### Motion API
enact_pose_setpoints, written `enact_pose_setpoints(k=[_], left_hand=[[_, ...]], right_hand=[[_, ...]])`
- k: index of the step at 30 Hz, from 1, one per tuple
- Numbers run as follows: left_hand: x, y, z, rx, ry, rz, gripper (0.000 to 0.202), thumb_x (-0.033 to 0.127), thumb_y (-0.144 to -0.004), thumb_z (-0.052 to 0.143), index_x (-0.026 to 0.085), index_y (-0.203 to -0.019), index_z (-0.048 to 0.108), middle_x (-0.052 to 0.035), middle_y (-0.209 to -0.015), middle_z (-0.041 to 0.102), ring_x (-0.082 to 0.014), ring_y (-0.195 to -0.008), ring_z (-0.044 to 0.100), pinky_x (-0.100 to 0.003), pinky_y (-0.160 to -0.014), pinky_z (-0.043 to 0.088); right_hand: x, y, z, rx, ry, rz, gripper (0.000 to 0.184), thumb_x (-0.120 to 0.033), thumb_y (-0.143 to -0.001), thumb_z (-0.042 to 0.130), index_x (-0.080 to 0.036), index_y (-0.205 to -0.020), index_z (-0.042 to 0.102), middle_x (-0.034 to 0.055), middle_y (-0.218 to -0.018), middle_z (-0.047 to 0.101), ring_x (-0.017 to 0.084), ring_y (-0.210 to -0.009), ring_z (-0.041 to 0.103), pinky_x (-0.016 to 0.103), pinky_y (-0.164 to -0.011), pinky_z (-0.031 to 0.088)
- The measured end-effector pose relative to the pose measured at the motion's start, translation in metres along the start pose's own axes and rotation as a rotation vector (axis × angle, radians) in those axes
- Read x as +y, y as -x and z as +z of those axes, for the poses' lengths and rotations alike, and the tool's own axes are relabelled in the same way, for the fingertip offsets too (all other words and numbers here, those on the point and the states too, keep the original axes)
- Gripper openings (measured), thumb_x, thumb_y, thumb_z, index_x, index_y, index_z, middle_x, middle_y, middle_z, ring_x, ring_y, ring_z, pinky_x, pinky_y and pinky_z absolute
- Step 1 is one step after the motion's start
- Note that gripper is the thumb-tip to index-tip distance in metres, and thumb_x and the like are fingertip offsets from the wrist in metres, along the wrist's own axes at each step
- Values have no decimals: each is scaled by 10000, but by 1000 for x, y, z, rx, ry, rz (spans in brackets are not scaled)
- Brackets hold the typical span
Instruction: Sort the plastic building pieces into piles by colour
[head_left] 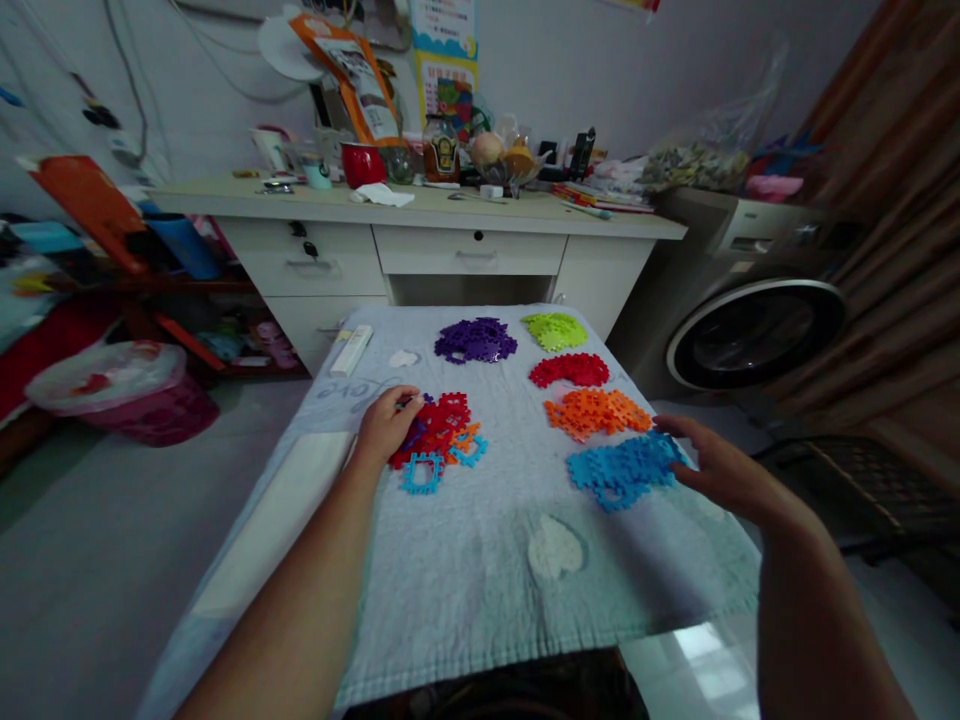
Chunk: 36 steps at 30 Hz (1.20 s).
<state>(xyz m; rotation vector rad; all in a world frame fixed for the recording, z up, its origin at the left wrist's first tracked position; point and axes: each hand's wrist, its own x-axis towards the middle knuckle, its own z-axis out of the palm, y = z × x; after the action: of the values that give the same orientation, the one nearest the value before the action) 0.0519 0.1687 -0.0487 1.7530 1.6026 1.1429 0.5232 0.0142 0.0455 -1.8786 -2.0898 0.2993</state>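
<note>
**Mixed and sorted plastic pieces: position and orientation**

The cloth-covered counter [480,600] carries a mixed pile [448,420] of toothed plastic pieces, left of centre. It contains red, purple, orange and blue pieces in an irregular heap, without a clear long axis. One blue square frame [424,473] lies flat at its near edge.

The left hand [388,424] is at the left side of this pile, fingers bent and fingertips close together. Whether it grips a piece cannot be determined.

The blue pile [619,468] lies at the right side of the counter. Its long axis runs crosswise, right end slightly farther from the person. The right hand [712,462] is partly open at that end, thumb and fingers apart, nothing visibly gripped.

Beyond the blue pile are the orange pile [596,412], the red pile [570,370] and the green pile [555,330]. The orange and red piles also extend crosswise, as does the purple pile [476,341] at the far centre.

Markings: the wall poster [448,30] bears printed characters, too small to read. Print on the orange pouch [356,80] and the jar [441,153] is likewise illegible.
</note>
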Motion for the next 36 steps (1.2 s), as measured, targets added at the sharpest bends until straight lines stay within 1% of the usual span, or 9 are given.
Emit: enact_pose_setpoints(k=[2, 4, 11, 14, 16, 20, 30, 33, 36], left_hand=[[-1, 0, 0, -1, -2, -6, 340, 462, -802, 549, 206, -989, 672, -54, -1034, 706, -215, -965, 644, -343, -918, 474], [-2, -1, 1, -6, 5, -4, 348, 466, -803, 548, 204, -997, 671, -58, -1041, 703, -218, -976, 641, -350, -929, 470], [-1, 0, 0, -9, 9, 1, 341, 461, -801, 550, 203, -987, 672, -61, -1047, 704, -221, -974, 643, -356, -933, 469], [0, 0, 0, -9, 9, -2, 335, 461, -801, 548, 206, -980, 671, -57, -1038, 705, -222, -972, 644, -360, -931, 471], [0, 0, 0, -6, 10, 1, 336, 461, -800, 548, 206, -981, 670, -56, -1028, 705, -222, -973, 643, -360, -930, 471], [0, 0, 0, 6, 10, 5, 326, 448, -795, 552, 205, -980, 669, -57, -1026, 704, -219, -978, 640, -357, -941, 464], [-4, -1, 1, 2, 0, 9, 332, 454, -807, 555, 211, -1002, 671, -52, -1022, 703, -216, -964, 644, -348, -907, 477], [-3, -1, 1, -3, -2, 8, 325, 450, -807, 552, 213, -994, 672, -52, -1026, 705, -218, -968, 642, -351, -908, 475], [-2, -1, 1, 0, 7, 5, 323, 447, -801, 552, 211, -987, 671, -48, -1019, 706, -217, -971, 640, -349, -914, 475]], right_hand=[[-2, 4, 4, -2, 19, -11, 584, -229, -705, 528, -184, -1287, 543, 137, -1298, 611, 281, -1202, 579, 463, -1049, 439], [-13, 4, 9, -3, 33, -32, 576, -229, -714, 531, -188, -1289, 545, 132, -1305, 605, 280, -1210, 567, 469, -1055, 425], [-88, -13, 29, -103, 115, -157, 504, -184, -730, 593, -214, -1233, 601, 102, -1261, 614, 290, -1203, 513, 478, -1058, 340], [-110, -20, 40, -158, 179, -174, 501, -147, -712, 606, -205, -1209, 626, 113, -1223, 620, 304, -1152, 503, 481, -1026, 322], [-115, -23, 46, -184, 225, -177, 494, -136, -702, 607, -195, -1191, 641, 124, -1212, 619, 320, -1135, 491, 496, -1009, 313], [-115, -27, 53, -213, 270, -175, 482, -136, -688, 625, -198, -1165, 658, 135, -1203, 613, 344, -1129, 472, 529, -1006, 283], [-117, -30, 59, -246, 311, -176, 480, -97, -684, 612, -207, -1148, 669, 130, -1203, 614, 354, -1136, 464, 546, -1009, 274], [-128, -37, 59, -233, 263, -198, 464, -118, -706, 631, -201, -1161, 661, 132, -1199, 611, 344, -1155, 459, 527, -1018, 281], [-151, -49, 63, -219, 201, -240, 454, -193, -746, 668, -188, -1199, 635, 133, -1204, 601, 327, -1176, 455, 486, -1027, 300]])
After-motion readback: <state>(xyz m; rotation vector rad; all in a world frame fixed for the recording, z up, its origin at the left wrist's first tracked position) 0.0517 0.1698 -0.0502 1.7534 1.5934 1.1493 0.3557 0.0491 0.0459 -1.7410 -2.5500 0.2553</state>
